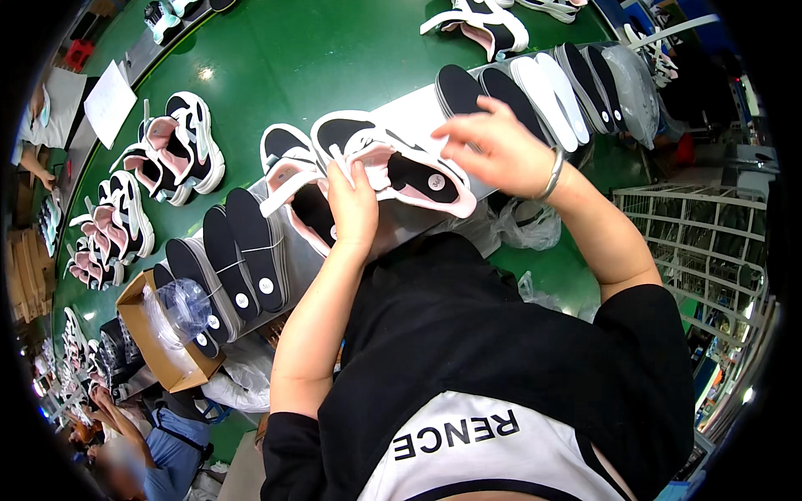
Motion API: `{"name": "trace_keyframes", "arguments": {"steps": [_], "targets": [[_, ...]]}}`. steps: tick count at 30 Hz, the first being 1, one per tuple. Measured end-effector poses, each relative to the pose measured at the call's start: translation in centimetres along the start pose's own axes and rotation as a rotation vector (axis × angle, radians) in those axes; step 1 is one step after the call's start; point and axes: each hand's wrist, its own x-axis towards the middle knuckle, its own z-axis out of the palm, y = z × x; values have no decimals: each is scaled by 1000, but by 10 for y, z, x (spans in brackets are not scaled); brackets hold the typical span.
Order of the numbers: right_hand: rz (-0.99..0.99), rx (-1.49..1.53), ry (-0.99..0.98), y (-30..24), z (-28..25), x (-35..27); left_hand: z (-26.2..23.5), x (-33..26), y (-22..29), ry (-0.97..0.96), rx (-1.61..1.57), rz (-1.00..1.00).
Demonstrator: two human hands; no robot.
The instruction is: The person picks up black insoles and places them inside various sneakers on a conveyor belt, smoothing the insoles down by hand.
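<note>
Left hand (352, 204) grips the pink-and-black shoe (409, 171) at its near end; long axis runs rightward. Right hand (493, 149), fingers loosely spread, hovers over the far end.

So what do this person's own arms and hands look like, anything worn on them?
Both forearms are bare, coming out of short black sleeves on a black top with a white panel bearing dark lettering. The right hand has a plain silvery bangle at the wrist. The left hand shows no gloves, rings or watch.
</note>
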Motion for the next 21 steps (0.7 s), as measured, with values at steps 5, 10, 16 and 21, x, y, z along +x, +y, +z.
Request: {"name": "trace_keyframes", "arguments": {"steps": [5,10,16,21], "targets": [[108,-524,-611,-5,59,0,8,5,2,-16,-52,-19],[215,-511,-814,26,87,20,21,24,1,-79,-88,-18],[229,-372,-691,27,97,11,13,30,4,-117,-80,-87],[277,-280,-619,23,103,5,-45,-18,5,38,107,278]]}}
